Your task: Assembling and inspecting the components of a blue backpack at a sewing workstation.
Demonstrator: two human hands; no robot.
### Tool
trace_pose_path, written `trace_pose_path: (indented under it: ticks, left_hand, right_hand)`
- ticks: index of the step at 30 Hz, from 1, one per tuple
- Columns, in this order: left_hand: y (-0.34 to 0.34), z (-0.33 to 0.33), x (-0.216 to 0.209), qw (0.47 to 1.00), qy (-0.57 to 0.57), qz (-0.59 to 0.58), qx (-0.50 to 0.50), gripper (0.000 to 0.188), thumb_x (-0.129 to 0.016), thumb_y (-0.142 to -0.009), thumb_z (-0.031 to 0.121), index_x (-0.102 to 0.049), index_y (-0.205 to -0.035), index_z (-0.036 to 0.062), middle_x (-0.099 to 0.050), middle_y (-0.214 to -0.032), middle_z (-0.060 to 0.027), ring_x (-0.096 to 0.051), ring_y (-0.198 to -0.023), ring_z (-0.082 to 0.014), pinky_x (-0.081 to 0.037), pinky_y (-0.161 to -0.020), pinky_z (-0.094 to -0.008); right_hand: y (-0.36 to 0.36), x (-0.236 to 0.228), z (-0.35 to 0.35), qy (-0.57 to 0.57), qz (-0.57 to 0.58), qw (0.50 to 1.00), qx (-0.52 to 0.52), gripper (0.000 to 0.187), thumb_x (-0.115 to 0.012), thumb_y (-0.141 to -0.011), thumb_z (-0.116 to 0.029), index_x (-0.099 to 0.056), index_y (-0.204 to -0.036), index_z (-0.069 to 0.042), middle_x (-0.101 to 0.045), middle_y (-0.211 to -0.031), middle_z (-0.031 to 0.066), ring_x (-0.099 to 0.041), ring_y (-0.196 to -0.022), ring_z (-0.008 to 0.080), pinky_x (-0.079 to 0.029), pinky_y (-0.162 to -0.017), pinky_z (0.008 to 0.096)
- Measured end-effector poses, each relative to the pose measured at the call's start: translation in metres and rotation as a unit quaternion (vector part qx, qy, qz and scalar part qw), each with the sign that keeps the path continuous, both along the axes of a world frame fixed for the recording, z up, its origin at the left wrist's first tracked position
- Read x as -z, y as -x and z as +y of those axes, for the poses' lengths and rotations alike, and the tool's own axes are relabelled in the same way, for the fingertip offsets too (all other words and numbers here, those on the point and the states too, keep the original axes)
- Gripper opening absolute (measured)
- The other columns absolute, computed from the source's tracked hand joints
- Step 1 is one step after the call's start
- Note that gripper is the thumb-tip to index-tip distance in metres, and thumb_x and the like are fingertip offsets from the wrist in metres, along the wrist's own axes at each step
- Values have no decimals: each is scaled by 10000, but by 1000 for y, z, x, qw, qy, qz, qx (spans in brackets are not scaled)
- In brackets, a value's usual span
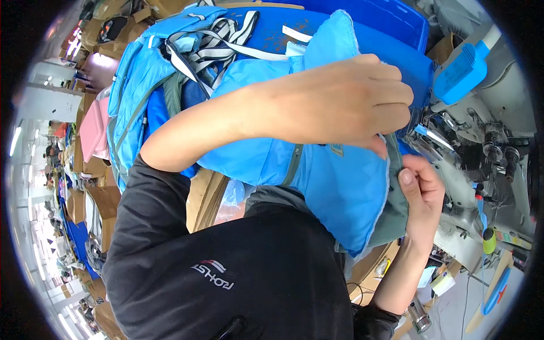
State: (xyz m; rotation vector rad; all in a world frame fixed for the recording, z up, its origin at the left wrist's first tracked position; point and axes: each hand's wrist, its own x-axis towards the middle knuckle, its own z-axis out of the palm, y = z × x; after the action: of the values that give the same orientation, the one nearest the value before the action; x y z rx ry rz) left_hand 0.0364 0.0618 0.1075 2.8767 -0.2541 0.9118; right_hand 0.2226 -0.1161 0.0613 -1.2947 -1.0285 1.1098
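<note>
The blue padded panel (340, 192) lay in front of the person (272, 272), its edge near a pale machine (510, 85). The right hand (422, 195) pinched the grey-green cloth (396, 209) along that edge; the left hand (351, 102) curled over the panel, its fingertips mostly hidden, so its grip could not be told. Uneven pulling could have skewed cloth against panel, and loose striped straps (212, 52) could have snagged.

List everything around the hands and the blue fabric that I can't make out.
Head view:
- Left hand: most fingertips, hidden behind its own back and curled knuckles.
- Grey fabric: largely covered by the blue fabric.
- Blue bin: far side, cut off by the top edge.
- Background goods at far left: too small and blurred to identify.
</note>
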Motion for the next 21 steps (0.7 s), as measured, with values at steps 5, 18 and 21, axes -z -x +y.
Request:
trace_pose_path:
  ticks: [5,18,21]
  left_hand:
    - [1,3,-2,1000,14,16,5,344,-735,-738,349,-526,-833,93,-463,-910,-57,-465,-831,-246,-367,-740,-355]
    - [32,-11,3,999,-15,-49,3,365,-829,-683,312,-586,-831,84,-603,-923,-69,-555,-757,-247,-435,-674,-355]
    - [48,-16,10,987,-126,-103,6,257,-780,-750,246,-613,-860,84,-628,-947,-87,-562,-772,-239,-449,-679,-364]
  right_hand:
    - [17,-11,2,-27,-47,998,19,131,-636,-943,-42,-660,-1062,7,-561,-831,-42,-436,-710,19,-337,-602,177]
    - [47,-23,-17,-139,-400,905,27,271,-726,-810,-34,-670,-1074,-44,-571,-836,103,-584,-612,222,-434,-490,296]
    - [52,-23,-21,-200,-468,860,31,277,-704,-811,-19,-672,-1086,-3,-549,-809,89,-580,-593,211,-427,-467,297]
